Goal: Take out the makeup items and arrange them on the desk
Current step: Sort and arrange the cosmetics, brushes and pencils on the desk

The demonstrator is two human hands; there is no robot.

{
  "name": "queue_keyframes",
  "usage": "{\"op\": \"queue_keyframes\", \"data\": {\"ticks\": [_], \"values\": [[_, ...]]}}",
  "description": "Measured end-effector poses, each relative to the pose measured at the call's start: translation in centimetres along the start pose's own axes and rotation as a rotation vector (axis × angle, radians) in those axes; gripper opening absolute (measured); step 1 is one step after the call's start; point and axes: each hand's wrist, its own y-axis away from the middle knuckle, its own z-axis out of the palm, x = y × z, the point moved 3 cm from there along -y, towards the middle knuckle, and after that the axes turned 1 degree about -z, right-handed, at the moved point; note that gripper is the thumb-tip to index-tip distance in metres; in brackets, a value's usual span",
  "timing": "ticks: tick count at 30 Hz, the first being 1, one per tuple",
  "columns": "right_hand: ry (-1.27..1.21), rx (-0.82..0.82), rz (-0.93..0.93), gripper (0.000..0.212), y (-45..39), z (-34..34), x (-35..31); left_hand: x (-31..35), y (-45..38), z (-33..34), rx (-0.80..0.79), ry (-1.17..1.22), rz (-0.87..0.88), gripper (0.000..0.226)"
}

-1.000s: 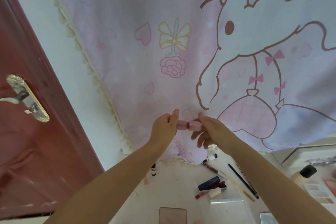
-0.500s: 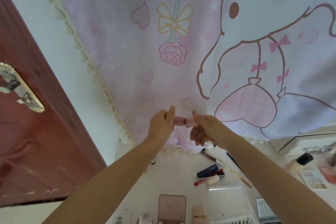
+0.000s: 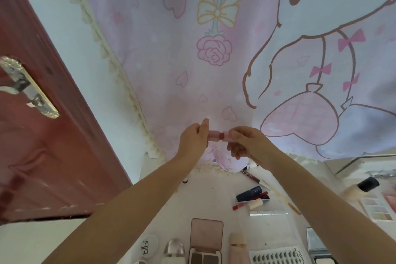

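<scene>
Both hands (image 3: 220,141) pinch a pink tube (image 3: 218,136) — desk (image 3: 214,199) cluttered with cosmetics below.

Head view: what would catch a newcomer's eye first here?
Both hands, left hand and right hand, hold a small pink tube raised at the centre, before a pink cartoon curtain. Below them, makeup lies spread on the white desk, including an open compact.

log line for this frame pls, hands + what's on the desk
left hand: holds pink tube | right hand: holds its other end | tube: raised above desk | desk: open palette, lash tray
</scene>
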Motion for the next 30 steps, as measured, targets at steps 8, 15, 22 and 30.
{"op": "queue_keyframes", "data": {"ticks": [8,15,22,30], "values": [[0.080,-0.002,-0.033,0.005,-0.4,0.9,1.1,-2.5,0.9,0.0,-0.123,0.142,-0.256,0.049],[0.338,-0.035,0.003,0.006,-1.3,2.8,3.7,-7.7,3.4,-0.9,-0.254,0.126,-0.466,0.050],[0.926,-0.217,-0.091,0.019,-3.1,7.3,8.4,-17.2,6.4,-4.8,-0.107,-0.333,-0.391,0.026],[1.298,-0.314,-0.052,0.024,-6.1,11.2,12.1,-23.3,6.4,-4.8,-0.400,-0.941,-0.312,0.047]]}}
